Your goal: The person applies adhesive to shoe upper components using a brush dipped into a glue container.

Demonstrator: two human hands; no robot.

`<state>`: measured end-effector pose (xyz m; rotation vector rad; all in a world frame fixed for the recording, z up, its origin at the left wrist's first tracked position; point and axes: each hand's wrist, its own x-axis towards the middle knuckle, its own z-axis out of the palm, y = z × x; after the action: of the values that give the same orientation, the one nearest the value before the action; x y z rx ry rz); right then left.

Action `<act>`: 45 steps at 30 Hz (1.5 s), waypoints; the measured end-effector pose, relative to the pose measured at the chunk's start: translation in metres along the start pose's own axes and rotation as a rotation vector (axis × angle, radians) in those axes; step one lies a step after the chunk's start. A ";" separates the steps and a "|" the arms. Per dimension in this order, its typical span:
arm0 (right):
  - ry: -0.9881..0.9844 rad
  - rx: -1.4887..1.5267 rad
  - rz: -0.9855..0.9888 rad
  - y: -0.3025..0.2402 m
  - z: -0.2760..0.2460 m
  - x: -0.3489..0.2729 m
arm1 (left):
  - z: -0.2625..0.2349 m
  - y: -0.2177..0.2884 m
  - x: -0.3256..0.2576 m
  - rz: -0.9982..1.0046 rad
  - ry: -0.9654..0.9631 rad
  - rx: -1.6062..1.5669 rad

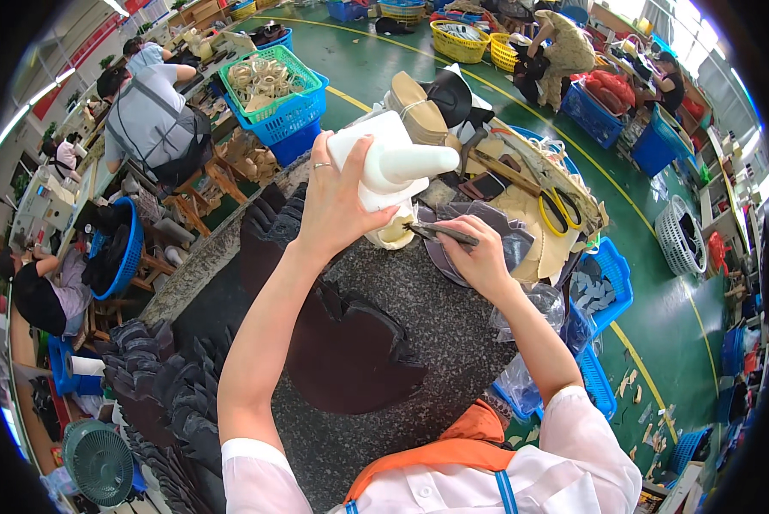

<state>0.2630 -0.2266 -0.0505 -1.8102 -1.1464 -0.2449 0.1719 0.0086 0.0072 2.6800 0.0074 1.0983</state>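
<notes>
My left hand (pixel 337 197) is wrapped round a white plastic bottle (pixel 372 150) with a cone-shaped nozzle, held tilted so the nozzle points right. Just below the bottle stands a small cream-coloured pot (pixel 391 235), partly hidden by the bottle and my fingers. A dark-handled brush (pixel 443 233) is pinched in my right hand (pixel 479 257), its tip at the pot's rim. Fanned dark brown leather-like pieces (pixel 342 360) lie on the speckled tabletop (pixel 461 343) below my hands. More dark pieces (pixel 509 231) sit beyond my right hand.
Yellow-handled scissors (pixel 560 212) and beige sheet material (pixel 521 257) lie at the table's right. Overlapping dark pieces (pixel 157 377) line the left. Blue baskets (pixel 611 283) stand at the right edge, and a green basket (pixel 269 81) of beige parts stands far left. People sit at benches around.
</notes>
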 end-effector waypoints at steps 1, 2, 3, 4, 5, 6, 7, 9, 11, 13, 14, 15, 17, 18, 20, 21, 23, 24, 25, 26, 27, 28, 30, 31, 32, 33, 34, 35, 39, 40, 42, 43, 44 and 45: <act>0.002 0.001 0.003 -0.001 0.001 -0.001 | 0.000 0.000 0.000 -0.010 -0.007 0.001; -0.002 0.007 0.013 -0.001 0.002 -0.001 | 0.001 0.000 0.001 -0.009 -0.010 0.001; -0.007 0.014 0.022 -0.002 0.002 0.000 | 0.001 -0.001 0.001 -0.008 -0.005 0.002; -0.007 0.016 0.025 -0.002 0.004 0.001 | 0.001 -0.002 0.001 -0.008 0.000 0.005; 0.006 0.012 0.011 -0.002 0.004 0.002 | 0.002 -0.003 0.001 -0.009 -0.003 0.006; 0.018 0.007 -0.002 -0.002 0.005 0.004 | 0.002 -0.005 0.002 -0.015 -0.012 -0.002; 0.017 0.007 0.000 -0.001 0.006 0.005 | 0.002 -0.006 0.003 -0.020 -0.021 -0.011; 0.031 0.002 -0.010 0.001 0.006 0.006 | 0.001 -0.008 0.004 -0.024 -0.029 -0.037; 0.031 0.003 -0.006 0.000 0.007 0.007 | 0.002 -0.012 0.004 -0.028 -0.036 -0.062; 0.031 0.004 -0.004 -0.001 0.007 0.008 | 0.004 -0.018 0.003 -0.013 -0.021 -0.043; 0.041 0.012 -0.007 -0.001 0.008 0.008 | 0.004 -0.019 0.002 -0.014 -0.021 -0.043; 0.050 0.019 -0.010 -0.002 0.008 0.008 | 0.004 -0.021 0.001 -0.014 -0.011 -0.038; 0.048 0.018 -0.007 -0.002 0.007 0.007 | 0.003 -0.020 0.000 -0.014 0.001 -0.037; 0.046 0.019 -0.005 -0.002 0.007 0.007 | 0.003 -0.019 -0.001 -0.006 -0.004 -0.045; 0.038 0.021 -0.011 -0.003 0.003 0.005 | 0.000 -0.013 -0.002 0.001 -0.009 -0.052; 0.032 0.022 -0.018 -0.003 0.001 0.003 | -0.002 -0.009 -0.002 0.039 0.006 -0.041; 0.037 0.038 -0.018 -0.004 0.000 -0.001 | -0.002 -0.010 -0.004 0.077 0.022 -0.028; 0.042 0.053 -0.019 -0.005 -0.001 -0.003 | 0.002 -0.017 -0.006 0.045 0.053 -0.041; 0.042 0.058 -0.023 -0.005 0.001 -0.004 | 0.002 -0.022 -0.007 0.012 0.084 -0.047; 0.042 0.059 -0.027 -0.005 0.002 -0.005 | 0.002 -0.027 -0.007 -0.033 0.105 -0.049; 0.042 0.059 -0.032 -0.007 0.004 -0.005 | 0.002 -0.029 -0.011 -0.033 0.106 -0.042; 0.051 0.068 -0.028 -0.009 0.004 -0.008 | 0.002 -0.027 -0.014 -0.054 0.086 -0.046; 0.051 0.044 -0.048 -0.009 0.004 -0.006 | 0.004 -0.026 -0.016 -0.074 0.064 -0.052; 0.052 0.026 -0.075 -0.008 0.005 -0.003 | 0.004 -0.027 -0.014 -0.058 0.063 -0.061; 0.053 0.026 -0.078 -0.008 0.005 0.000 | 0.004 -0.028 -0.013 -0.042 0.060 -0.069; 0.052 0.019 -0.076 -0.008 0.005 0.003 | 0.005 -0.029 -0.011 -0.041 0.062 -0.068; 0.049 0.013 -0.071 -0.008 0.005 0.004 | 0.005 -0.030 -0.010 -0.024 0.046 -0.070; 0.049 0.014 -0.070 -0.007 0.005 0.004 | 0.005 -0.031 -0.009 -0.008 0.028 -0.073; 0.039 0.019 -0.074 -0.008 0.010 0.012 | 0.009 -0.044 -0.007 -0.064 0.042 -0.079; 0.038 0.023 -0.075 -0.007 0.012 0.014 | 0.011 -0.047 -0.007 -0.089 0.034 -0.086; -0.001 0.011 -0.087 -0.003 0.019 0.022 | 0.016 -0.054 -0.003 -0.115 0.028 -0.093; -0.036 -0.002 -0.101 -0.001 0.023 0.028 | 0.019 -0.060 -0.002 -0.166 0.011 -0.130; -0.037 -0.001 -0.106 0.002 0.027 0.033 | 0.023 -0.066 0.000 -0.217 -0.004 -0.168; -0.090 -0.017 -0.085 0.005 0.030 0.038 | 0.027 -0.071 0.002 -0.217 0.001 -0.166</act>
<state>0.2785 -0.1801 -0.0470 -1.8050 -1.2901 -0.2252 0.1981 0.0717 -0.0264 2.4639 0.1939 0.9874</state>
